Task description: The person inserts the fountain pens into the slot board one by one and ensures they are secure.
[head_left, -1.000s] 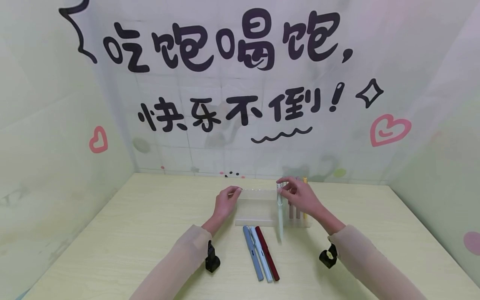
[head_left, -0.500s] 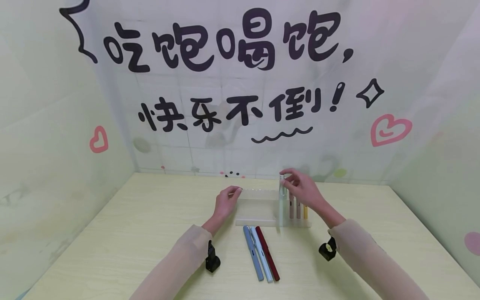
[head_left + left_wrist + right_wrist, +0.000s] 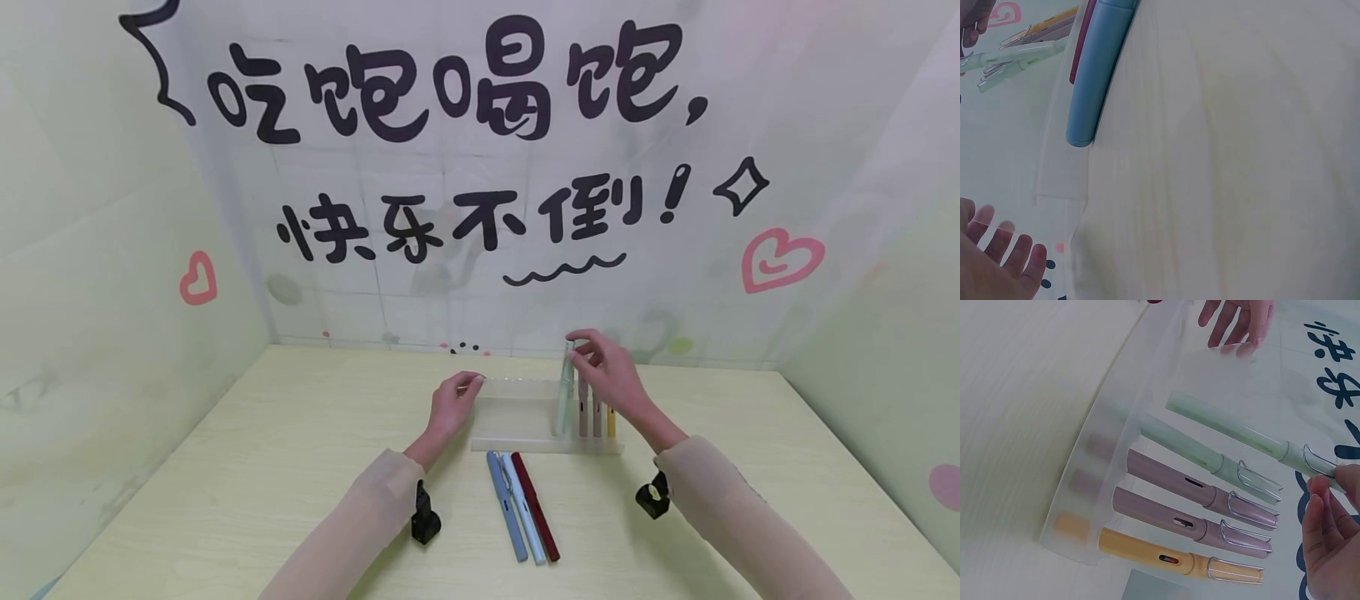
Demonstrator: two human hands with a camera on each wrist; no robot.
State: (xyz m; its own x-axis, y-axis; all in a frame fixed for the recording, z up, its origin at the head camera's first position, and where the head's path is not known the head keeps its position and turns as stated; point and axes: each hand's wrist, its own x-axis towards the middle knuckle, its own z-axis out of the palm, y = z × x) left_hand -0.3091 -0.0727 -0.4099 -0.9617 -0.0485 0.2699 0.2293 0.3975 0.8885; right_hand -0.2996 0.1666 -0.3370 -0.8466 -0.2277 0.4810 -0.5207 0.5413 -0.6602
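Observation:
In the head view my right hand [image 3: 609, 371] pinches a light green pen [image 3: 1229, 428] by its clipped cap end. The pen slants above the frosted pen rack [image 3: 513, 417], its lower end over the rack beside the filled slots. Another light green pen [image 3: 1182, 444], two mauve pens [image 3: 1169, 478] and a yellow pen [image 3: 1144, 552] stand in a row at the rack's right end. At the rack's upper left corner, my left hand [image 3: 452, 404] holds the edge between thumb and fingers; some fingers show through the translucent panel in the left wrist view.
On the table [image 3: 300, 467] before the rack lie a blue pen [image 3: 507, 506], a pale blue pen [image 3: 523, 508] and a dark red pen [image 3: 535, 507], side by side. A printed cloth wall [image 3: 420, 308] rises close behind the rack.
My right hand has moved up and slightly right, lifting the light green pen from in front of the rack to above its base. The left hand and the rack stay put.

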